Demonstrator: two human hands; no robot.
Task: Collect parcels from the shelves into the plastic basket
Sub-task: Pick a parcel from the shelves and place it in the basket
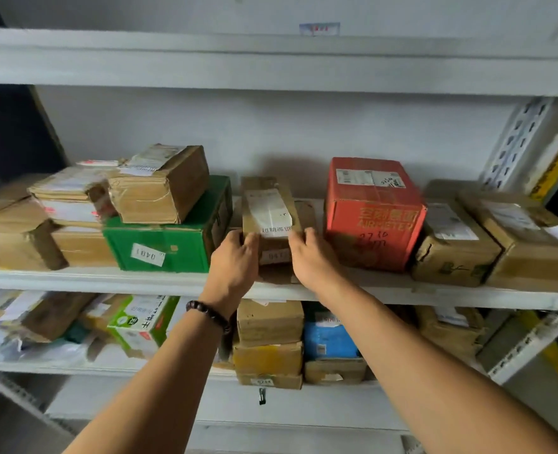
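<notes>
Parcel (271,214) beside the red box (374,214) is clasped by left hand (235,257) and right hand (313,253); still shelved, basket unseen.

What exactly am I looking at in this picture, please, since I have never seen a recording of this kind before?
No machine here: a person wears a camera on the head, so the single picture looks forward and down along both bare arms. The left hand, with a bead bracelet on its wrist, and the right hand take a narrow brown parcel by its two sides. It stands on the middle shelf between a green box and a red box. Each hand's grip rests on the parcel; whether it is lifted yet I cannot tell. More parcels fill the shelf below. The plastic basket is not in view.
</notes>
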